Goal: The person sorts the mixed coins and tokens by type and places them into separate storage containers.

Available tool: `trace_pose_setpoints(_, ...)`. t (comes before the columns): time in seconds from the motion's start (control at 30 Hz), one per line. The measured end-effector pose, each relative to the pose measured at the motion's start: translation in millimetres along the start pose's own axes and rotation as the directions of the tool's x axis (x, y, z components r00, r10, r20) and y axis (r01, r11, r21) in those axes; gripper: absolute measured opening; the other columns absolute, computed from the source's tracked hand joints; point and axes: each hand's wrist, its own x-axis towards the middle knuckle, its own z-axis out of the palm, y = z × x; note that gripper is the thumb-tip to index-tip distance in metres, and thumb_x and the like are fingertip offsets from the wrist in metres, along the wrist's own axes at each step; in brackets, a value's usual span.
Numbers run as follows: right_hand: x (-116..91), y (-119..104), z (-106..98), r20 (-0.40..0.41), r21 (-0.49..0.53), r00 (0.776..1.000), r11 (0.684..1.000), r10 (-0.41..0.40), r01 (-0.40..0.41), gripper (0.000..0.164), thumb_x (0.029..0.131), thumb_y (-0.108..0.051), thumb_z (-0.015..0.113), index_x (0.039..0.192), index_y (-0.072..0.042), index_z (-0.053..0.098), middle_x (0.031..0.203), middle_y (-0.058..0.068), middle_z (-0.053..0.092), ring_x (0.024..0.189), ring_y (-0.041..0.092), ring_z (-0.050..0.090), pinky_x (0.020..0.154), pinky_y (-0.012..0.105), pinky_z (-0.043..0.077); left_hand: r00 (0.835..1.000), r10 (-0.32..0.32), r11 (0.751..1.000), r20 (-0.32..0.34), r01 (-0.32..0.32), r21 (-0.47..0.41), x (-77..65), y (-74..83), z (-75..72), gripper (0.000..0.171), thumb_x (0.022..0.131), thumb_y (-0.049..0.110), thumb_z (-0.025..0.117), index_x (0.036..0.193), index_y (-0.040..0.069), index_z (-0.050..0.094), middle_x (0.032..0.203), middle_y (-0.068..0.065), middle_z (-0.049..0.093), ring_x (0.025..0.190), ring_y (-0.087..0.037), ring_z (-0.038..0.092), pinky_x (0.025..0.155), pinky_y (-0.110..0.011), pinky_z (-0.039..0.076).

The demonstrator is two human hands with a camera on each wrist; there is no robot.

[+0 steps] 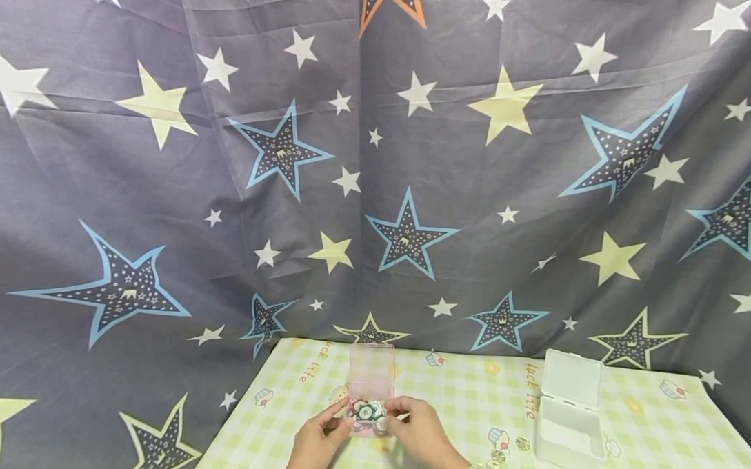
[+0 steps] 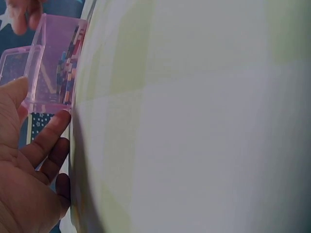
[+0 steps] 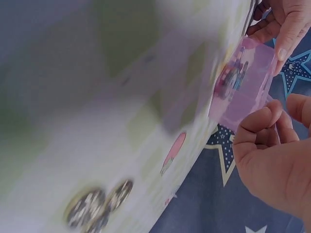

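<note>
Left of the pink box (image 1: pixel 371 385) we find the left hand (image 1: pixel 319 437) touching it, fingers extended; right of it, the right hand (image 1: pixel 423 431) curls, hold unclear.

"luck life" lettering (image 1: pixel 530 382), on checked tablecloth (image 1: pixel 469 396)

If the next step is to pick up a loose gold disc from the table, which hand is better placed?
Probably the right hand: it is nearer the gold discs, on their side of the pink box. The left hand holds the box's opposite side.
</note>
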Motion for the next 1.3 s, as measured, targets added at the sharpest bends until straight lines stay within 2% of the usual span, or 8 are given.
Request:
trace_pose_setpoints(0.2, -19, 10, -29, -0.015, -0.053, 1.0, 0.998, -0.018, 0.017, 0.025, 0.095, -0.011, 0.072, 0.117, -0.001, 0.077, 0.101, 0.004, 0.078, 0.082, 0.01, 0.068, 0.073, 0.021, 0.055, 1.0, -0.011, 1.0, -0.005, 0.011, 0.004, -0.2, 1.4, -0.1, 0.049, 0.099, 0.041, 0.076, 0.144, 0.024, 0.069, 0.103, -0.003, 0.083, 0.096, -0.021, 0.077, 0.096, -0.061, 0.057)
trace_pose_setpoints(0.4, -49, 20, -80, 0.002, -0.065, 0.996, 0.994, 0.09, -0.09, 0.032, 0.1, -0.02, 0.073, 0.124, 0.0, 0.075, 0.107, 0.008, 0.079, 0.08, 0.005, 0.064, 0.069, 0.022, 0.053, 1.0, -0.018, 1.0, -0.004, 0.018, -0.007, 0.1, 2.5, 0.3, 0.05, 0.098, 0.042, 0.076, 0.144, 0.024, 0.069, 0.104, -0.003, 0.083, 0.098, -0.022, 0.078, 0.096, -0.061, 0.057)
trace_pose_setpoints(0.6, -83, 33, -133, -0.117, -0.166, 0.99, 0.982, 0.074, -0.093, 0.024, 0.098, -0.013, 0.075, 0.119, -0.001, 0.077, 0.105, 0.01, 0.08, 0.075, -0.004, 0.059, 0.068, 0.022, 0.053, 1.0, -0.031, 0.999, -0.002, 0.031, -0.007, -0.3, 1.3, 0.0, 0.051, 0.098, 0.042, 0.077, 0.145, 0.025, 0.069, 0.106, -0.002, 0.083, 0.101, -0.023, 0.077, 0.097, -0.06, 0.057)
trace_pose_setpoints(0.77, -111, 50, -174, -0.314, -0.302, 0.949, 0.949, -0.009, -0.091, 0.018, 0.093, -0.007, 0.078, 0.111, -0.005, 0.079, 0.092, -0.001, 0.079, 0.073, -0.008, 0.058, 0.067, 0.021, 0.053, 0.999, -0.043, 0.999, 0.008, 0.043, -0.006, 1.2, 2.2, 0.5, 0.051, 0.099, 0.042, 0.076, 0.145, 0.025, 0.068, 0.106, -0.003, 0.083, 0.098, -0.02, 0.077, 0.096, -0.057, 0.058)
trace_pose_setpoints(0.97, -133, 72, -218, -0.475, -0.483, 0.879, 0.848, -0.045, -0.217, 0.025, 0.092, -0.011, 0.08, 0.115, -0.002, 0.078, 0.089, 0.001, 0.077, 0.069, -0.01, 0.05, 0.06, 0.024, 0.046, 0.999, -0.036, 0.999, 0.006, 0.036, -0.004, 0.8, 3.8, 0.8, 0.051, 0.098, 0.041, 0.076, 0.146, 0.025, 0.068, 0.106, -0.003, 0.083, 0.096, -0.019, 0.077, 0.096, -0.058, 0.058)
trace_pose_setpoints(1.07, -138, 81, -238, -0.506, -0.501, 0.862, 0.802, 0.033, -0.325, 0.039, 0.095, -0.019, 0.077, 0.126, 0.005, 0.071, 0.102, 0.019, 0.076, 0.077, 0.004, 0.061, 0.064, 0.031, 0.049, 0.999, -0.035, 0.999, 0.009, 0.035, 0.0, 0.9, 4.5, 0.3, 0.051, 0.099, 0.042, 0.076, 0.146, 0.025, 0.068, 0.106, -0.003, 0.083, 0.096, -0.019, 0.077, 0.097, -0.059, 0.057)
trace_pose_setpoints(1.2, -141, 89, -254, -0.469, -0.478, 0.859, 0.76, 0.203, -0.44, 0.057, 0.103, -0.03, 0.069, 0.14, 0.012, 0.057, 0.124, 0.034, 0.07, 0.094, 0.038, 0.072, 0.078, 0.05, 0.057, 0.999, -0.031, 0.999, 0.015, 0.031, 0.005, 1.4, 5.3, -1.5, 0.051, 0.099, 0.042, 0.076, 0.146, 0.025, 0.068, 0.107, -0.003, 0.083, 0.098, -0.019, 0.077, 0.097, -0.058, 0.058)
trace_pose_setpoints(1.3, -143, 94, -257, -0.419, -0.453, 0.86, 0.754, 0.291, -0.476, 0.064, 0.105, -0.034, 0.066, 0.142, 0.016, 0.052, 0.129, 0.036, 0.067, 0.101, 0.042, 0.074, 0.087, 0.058, 0.058, 0.999, -0.024, 1.0, 0.022, 0.024, 0.007, 1.6, 5.9, -2.4, 0.05, 0.099, 0.041, 0.076, 0.146, 0.024, 0.067, 0.107, -0.003, 0.083, 0.097, -0.019, 0.076, 0.096, -0.056, 0.058)
